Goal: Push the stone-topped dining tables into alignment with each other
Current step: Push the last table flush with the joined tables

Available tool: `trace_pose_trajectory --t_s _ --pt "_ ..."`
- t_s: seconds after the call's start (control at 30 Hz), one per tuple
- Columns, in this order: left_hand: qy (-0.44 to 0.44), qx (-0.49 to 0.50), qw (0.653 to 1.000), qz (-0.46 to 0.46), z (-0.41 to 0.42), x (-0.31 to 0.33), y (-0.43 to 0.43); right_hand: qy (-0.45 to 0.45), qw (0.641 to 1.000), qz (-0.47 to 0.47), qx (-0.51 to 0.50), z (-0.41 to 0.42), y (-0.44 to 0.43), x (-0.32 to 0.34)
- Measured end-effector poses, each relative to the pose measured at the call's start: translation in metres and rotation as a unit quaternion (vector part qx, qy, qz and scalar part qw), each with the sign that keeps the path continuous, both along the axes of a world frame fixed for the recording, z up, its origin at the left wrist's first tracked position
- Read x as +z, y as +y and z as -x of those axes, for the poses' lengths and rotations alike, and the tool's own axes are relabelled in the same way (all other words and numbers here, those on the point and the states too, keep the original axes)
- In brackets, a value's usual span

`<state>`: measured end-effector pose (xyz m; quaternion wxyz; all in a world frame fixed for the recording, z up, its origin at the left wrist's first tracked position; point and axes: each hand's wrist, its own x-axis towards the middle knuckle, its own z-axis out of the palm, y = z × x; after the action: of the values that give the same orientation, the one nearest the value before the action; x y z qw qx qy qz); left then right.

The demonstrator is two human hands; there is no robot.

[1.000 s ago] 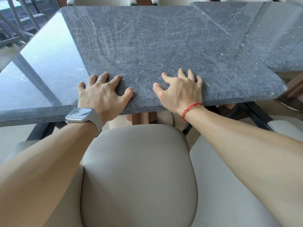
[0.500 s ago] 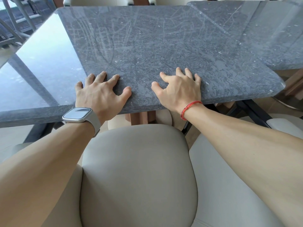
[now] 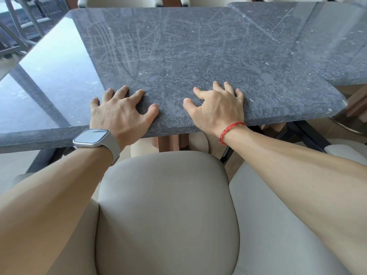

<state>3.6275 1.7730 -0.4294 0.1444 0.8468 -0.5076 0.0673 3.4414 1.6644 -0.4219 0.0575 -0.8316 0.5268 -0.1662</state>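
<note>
Nearest, at 6 o'clock, is the rounded back of a beige chair (image 3: 166, 205), with a second beige chair (image 3: 268, 225) just beside it at 4 o'clock. Two bare forearms reach over them from 8 and 4 o'clock. The left wrist carries a watch (image 3: 92, 138) and the right a red bracelet (image 3: 230, 131). The left hand (image 3: 121, 114) lies flat on the near edge of the middle table (image 3: 188, 56), its fingers (image 3: 139, 94) spread wide and slightly arched, tips pressing the grey stone, holding nothing. Its little finger lies at the seam with the left table (image 3: 49, 86). The right hand (image 3: 218, 108) rests on the same edge, near the left hand but apart from it. Its fingers (image 3: 200, 93) are also splayed, knuckles raised, tips on the stone and thumb out to the side. The middle table runs toward 12 o'clock at a slant to the glossy left table. The right table (image 3: 327, 46) sits at 2 o'clock, its near edge farther back than the middle table's. Pale chairs (image 3: 119, 1) line the far side at 12 o'clock.
</note>
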Motion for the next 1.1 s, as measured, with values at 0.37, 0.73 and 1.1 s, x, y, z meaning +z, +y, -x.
trace_pose_trajectory --t_s 0.37,0.73,1.1 --pt "0.008 -0.01 1.0 0.002 0.0 0.005 -0.001 -0.007 1.0 -0.001 -0.001 -0.001 -0.001 0.003" --pt "0.006 -0.019 1.0 0.013 -0.003 0.003 -0.002 -0.033 0.999 0.007 0.016 -0.001 -0.001 0.002" --pt "-0.002 -0.008 1.0 0.006 0.004 -0.001 0.004 -0.025 0.999 0.009 0.022 0.005 0.002 -0.007"
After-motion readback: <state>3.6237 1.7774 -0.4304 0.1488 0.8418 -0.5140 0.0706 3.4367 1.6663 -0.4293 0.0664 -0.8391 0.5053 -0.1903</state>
